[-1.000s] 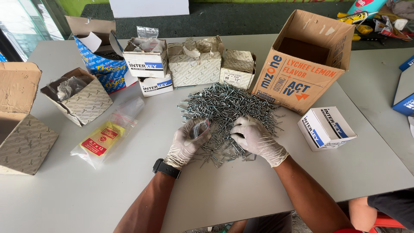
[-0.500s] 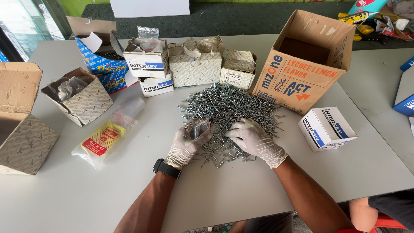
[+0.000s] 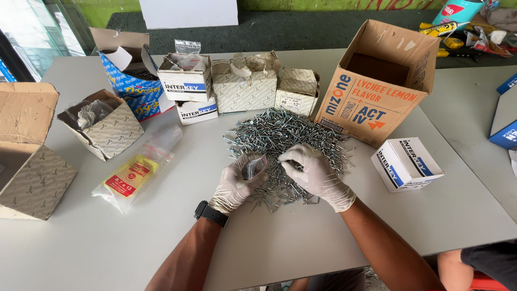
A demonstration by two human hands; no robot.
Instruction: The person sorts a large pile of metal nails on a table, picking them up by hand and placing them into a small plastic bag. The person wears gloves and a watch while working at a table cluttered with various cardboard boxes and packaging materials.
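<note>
A large heap of loose silver screws [image 3: 285, 134] lies in the middle of the grey table [image 3: 134, 242]. My left hand [image 3: 237, 183], in a white glove with a black watch at the wrist, is closed around a bunch of screws at the heap's near edge. My right hand [image 3: 315, 175], also gloved, rests on the heap just to the right, with its fingers pinching screws close to the left hand.
Several small screw boxes [image 3: 242, 86] stand behind the heap. A big open orange carton [image 3: 377, 86] is at the right, a small white-and-blue box [image 3: 406, 164] nearer. Open cartons [image 3: 32, 156] and a plastic bag with a yellow packet [image 3: 134, 172] lie left. Another person's knee [image 3: 484, 264] shows bottom right.
Both hands stay at the near edge of the heap; the fingers have shifted slightly as they gather screws. Nothing else has moved.
</note>
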